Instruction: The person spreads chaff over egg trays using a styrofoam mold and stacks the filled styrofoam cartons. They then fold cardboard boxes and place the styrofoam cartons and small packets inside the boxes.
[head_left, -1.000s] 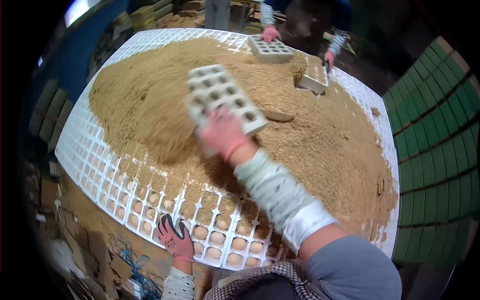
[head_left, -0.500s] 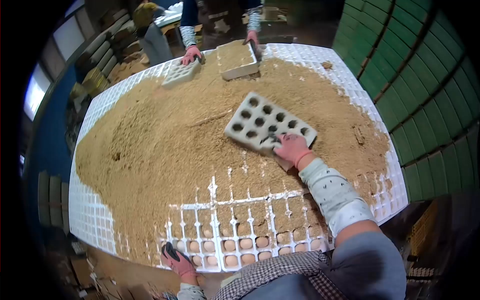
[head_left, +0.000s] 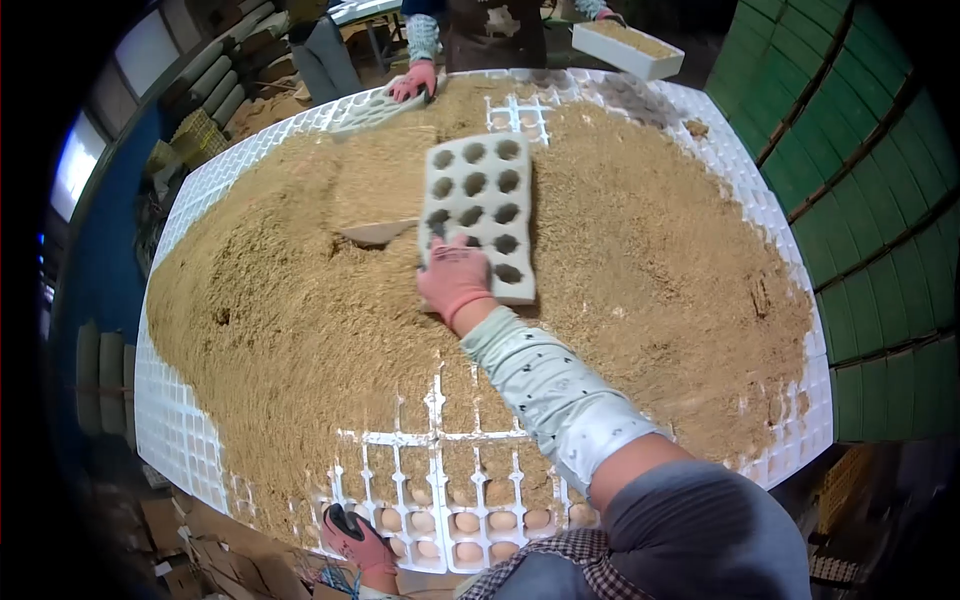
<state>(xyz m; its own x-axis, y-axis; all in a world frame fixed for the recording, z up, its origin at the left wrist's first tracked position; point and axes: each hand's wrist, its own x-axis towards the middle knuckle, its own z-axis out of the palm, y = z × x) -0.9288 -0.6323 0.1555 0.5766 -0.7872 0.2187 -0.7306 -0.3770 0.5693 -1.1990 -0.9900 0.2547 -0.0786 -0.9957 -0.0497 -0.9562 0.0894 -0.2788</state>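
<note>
Green panels (head_left: pixel 870 250) stand rightward. Right hand (head_left: pixel 455 276) grips your holed block (head_left: pixel 490 199), likely light: hold its edge. Left hand (head_left: pixel 358 543): grip unclear.

The block (head_left: pixel 489 199) looks like matt, pale foam with a fairly smooth face. The husks (head_left: pixel 640 260) are dry, rough and dull. Thin white plastic, lightly glossy, forms the trays (head_left: pixel 440 500); the eggs (head_left: pixel 467 522) have smooth shells. Matt pink cloth with a darker coating covers the right hand (head_left: pixel 455 277) and left hand (head_left: pixel 358 540). The sleeve (head_left: pixel 550 385) is soft, wrinkled printed cloth, the apron (head_left: pixel 578 545) checked fabric.
</note>
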